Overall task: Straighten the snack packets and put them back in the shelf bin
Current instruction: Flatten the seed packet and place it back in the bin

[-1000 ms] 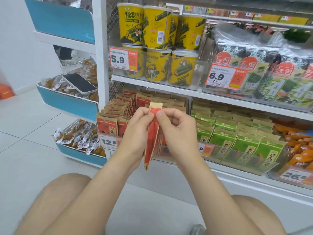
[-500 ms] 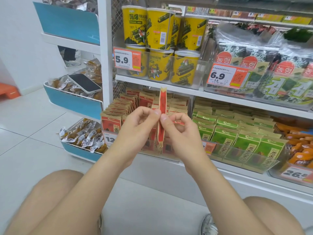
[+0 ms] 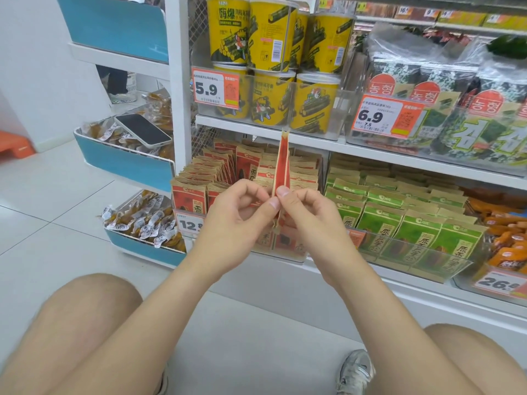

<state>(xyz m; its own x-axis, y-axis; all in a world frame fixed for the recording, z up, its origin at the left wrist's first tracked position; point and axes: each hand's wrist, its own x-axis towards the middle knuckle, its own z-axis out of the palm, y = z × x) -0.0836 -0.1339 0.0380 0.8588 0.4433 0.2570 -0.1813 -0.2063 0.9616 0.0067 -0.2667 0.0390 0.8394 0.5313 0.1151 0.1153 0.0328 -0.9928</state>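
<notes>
A red and tan snack packet (image 3: 282, 163) stands upright and edge-on between my two hands, in front of the shelf. My left hand (image 3: 236, 220) pinches its left side with thumb and forefinger. My right hand (image 3: 310, 220) pinches its right side at the same height. Behind the hands, a clear shelf bin (image 3: 285, 256) holds several rows of matching red packets (image 3: 199, 178). The lower part of the held packet is hidden by my fingers.
A second clear bin with green packets (image 3: 405, 212) sits to the right. Yellow tubs (image 3: 268, 35) and seaweed bags (image 3: 456, 89) fill the shelf above. A phone (image 3: 142, 129) lies on a blue side tray of snacks at the left. My knees are below.
The packet has risen through my fingers, so more of it stands above my hands, and it has turned from tilted to upright. Both hands have slid down along it.
</notes>
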